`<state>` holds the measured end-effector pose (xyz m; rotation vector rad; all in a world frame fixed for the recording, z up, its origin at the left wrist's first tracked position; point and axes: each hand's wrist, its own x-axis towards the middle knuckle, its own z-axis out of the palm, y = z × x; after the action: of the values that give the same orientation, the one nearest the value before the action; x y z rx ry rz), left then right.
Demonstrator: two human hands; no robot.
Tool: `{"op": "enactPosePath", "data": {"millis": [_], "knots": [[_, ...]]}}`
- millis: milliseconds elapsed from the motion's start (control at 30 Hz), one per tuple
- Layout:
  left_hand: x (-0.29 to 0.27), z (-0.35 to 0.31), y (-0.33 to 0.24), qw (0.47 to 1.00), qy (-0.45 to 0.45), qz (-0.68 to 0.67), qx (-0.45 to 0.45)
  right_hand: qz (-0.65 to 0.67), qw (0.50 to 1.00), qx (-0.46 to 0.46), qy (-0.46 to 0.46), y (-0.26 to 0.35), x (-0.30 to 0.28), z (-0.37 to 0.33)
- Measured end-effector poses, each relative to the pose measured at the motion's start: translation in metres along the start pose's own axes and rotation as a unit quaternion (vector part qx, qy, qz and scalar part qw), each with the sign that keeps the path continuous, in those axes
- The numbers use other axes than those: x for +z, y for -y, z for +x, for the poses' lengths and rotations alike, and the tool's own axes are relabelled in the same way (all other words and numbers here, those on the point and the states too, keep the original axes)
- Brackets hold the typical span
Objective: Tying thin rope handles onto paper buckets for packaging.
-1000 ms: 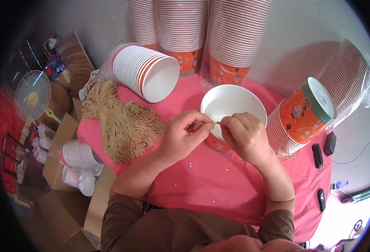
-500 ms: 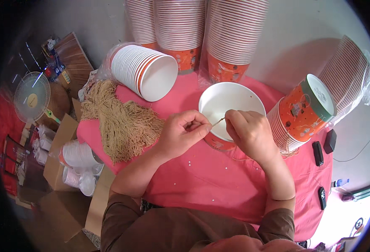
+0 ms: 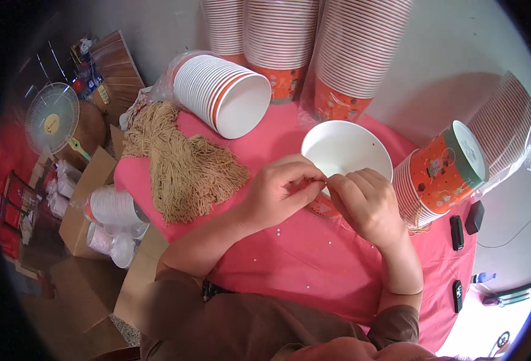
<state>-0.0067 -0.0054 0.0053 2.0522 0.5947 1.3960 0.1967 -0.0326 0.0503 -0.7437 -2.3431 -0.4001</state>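
Observation:
My left hand [image 3: 279,189] and my right hand [image 3: 366,203] meet fingertip to fingertip over the near rim of an open paper bucket [image 3: 371,139], white inside and orange outside. Both are closed in a pinch on a thin string, of which only a tiny bit shows between the fingertips. To the left of my left hand lies a loose bundle of tan strings [image 3: 184,171]. Beyond my right hand, a stack of upturned orange buckets [image 3: 437,171] with a green band has some string at its foot.
Nested white-rimmed buckets [image 3: 223,96] lie on their side at the back, before tall wrapped stacks [image 3: 280,36]. Small white bits dot the pink tablecloth [image 3: 289,265]. Dark objects [image 3: 456,233] sit near the right edge. A cardboard box [image 3: 85,198] and a fan [image 3: 52,123] stand left.
My hands have come together, so the stretch of string that showed between them is now mostly hidden by fingers. The whole view has shifted slightly.

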Motion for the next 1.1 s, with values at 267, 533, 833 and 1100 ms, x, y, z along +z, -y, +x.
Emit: {"op": "enactPosePath", "data": {"millis": [267,533,833,1100], "knots": [[0.001,0.003,-0.001,0.994,-0.021,-0.088,-0.055,0.009,1.0,0.01,0.002,-0.007,-0.011,0.0],[-0.006,0.004,0.005,0.999,0.004,-0.001,-0.044,-0.041,0.989,0.054,-0.135,-0.018,-0.036,-0.004],[-0.009,0.005,0.009,0.998,0.041,0.04,-0.04,-0.073,0.968,0.093,-0.22,-0.027,-0.042,-0.007],[-0.017,0.005,0.013,0.996,0.052,0.027,-0.07,-0.051,0.968,0.116,-0.216,-0.026,-0.04,-0.007]]}}
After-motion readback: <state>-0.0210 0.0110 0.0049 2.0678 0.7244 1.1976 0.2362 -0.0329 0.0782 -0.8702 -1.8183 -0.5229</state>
